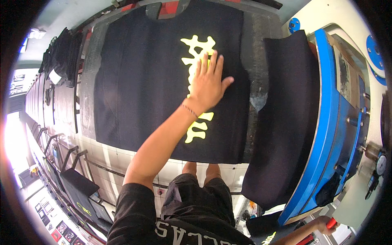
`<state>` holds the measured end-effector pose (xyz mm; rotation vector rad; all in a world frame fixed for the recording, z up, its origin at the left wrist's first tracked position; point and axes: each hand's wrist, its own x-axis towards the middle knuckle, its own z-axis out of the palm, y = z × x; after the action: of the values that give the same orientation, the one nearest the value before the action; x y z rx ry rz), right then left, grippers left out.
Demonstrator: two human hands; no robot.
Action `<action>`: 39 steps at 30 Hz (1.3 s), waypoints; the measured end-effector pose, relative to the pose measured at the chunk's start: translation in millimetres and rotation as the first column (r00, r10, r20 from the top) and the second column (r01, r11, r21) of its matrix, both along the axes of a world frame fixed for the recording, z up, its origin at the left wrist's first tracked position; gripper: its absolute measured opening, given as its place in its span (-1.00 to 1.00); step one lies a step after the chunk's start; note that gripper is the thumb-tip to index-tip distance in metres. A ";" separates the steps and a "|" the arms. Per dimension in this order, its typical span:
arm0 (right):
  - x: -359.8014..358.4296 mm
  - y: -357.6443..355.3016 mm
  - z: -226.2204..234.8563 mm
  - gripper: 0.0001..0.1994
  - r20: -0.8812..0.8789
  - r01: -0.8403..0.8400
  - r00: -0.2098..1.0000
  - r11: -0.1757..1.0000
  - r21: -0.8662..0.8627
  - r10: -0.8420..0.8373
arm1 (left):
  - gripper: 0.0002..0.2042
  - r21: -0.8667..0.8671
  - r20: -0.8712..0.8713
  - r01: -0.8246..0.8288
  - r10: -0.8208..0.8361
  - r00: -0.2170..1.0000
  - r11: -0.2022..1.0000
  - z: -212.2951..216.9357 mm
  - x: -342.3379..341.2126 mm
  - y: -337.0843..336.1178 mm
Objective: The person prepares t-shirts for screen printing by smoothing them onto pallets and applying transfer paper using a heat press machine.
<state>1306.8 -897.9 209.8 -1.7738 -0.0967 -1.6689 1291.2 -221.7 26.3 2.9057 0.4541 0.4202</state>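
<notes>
My left hand [207, 83] lies flat, palm down, on the bright yellow print of a black garment panel [139, 81]. Its fingers are stretched and slightly spread, with the thumb out to the right. The yellow print [197, 131] shows above and below the hand; its middle is covered. The panel, with a curved neckline at its far edge, is spread over a dark platen [256, 77]. Low on the right, my right hand [325, 225] is wrapped round a red-tipped handle [331, 223] beside the blue-framed machine.
A blue machine frame [300, 179] with bolts and a gauge [381, 164] stands at the right. Another black cloth piece [286, 114] hangs between it and the platen. Dark garments [63, 57] are piled at the far left. Metal racks [69, 157] line the left side over a tiled floor.
</notes>
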 end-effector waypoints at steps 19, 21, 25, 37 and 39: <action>77.2 -63.6 -20.6 -0.72 -0.336 -0.421 0.854 0.907 0.000 0.397 | -0.37 -0.896 -0.182 0.145 -0.645 0.743 0.420 -7.2 -230.5 -231.3; 86.9 -83.0 -14.8 -0.77 -0.471 -0.417 0.840 0.876 -0.242 0.269 | -0.42 -0.950 -0.236 -0.042 -0.623 0.746 0.310 11.2 -212.3 -228.7; 107.4 -109.2 -16.7 -0.74 -0.459 -0.162 0.882 0.841 -0.515 -0.111 | -0.46 -0.967 -0.240 -0.137 -0.589 0.772 0.213 -27.1 -188.4 -243.2; 154.8 -112.8 -15.1 -0.72 -0.570 0.046 0.654 0.779 -0.626 -0.497 | -0.79 -0.814 -0.378 -0.481 -0.333 0.864 -0.325 -63.8 -210.7 -270.5; 166.5 -130.5 -26.8 -0.73 -0.471 0.111 0.677 0.711 -0.695 -0.566 | -0.83 -0.825 -0.292 -0.386 -0.272 0.917 -0.413 -7.7 -210.5 -274.7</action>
<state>1473.2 -1028.4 183.0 -2.9972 0.0481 -1.1838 1080.7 -496.4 18.6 0.9351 0.5671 -0.5165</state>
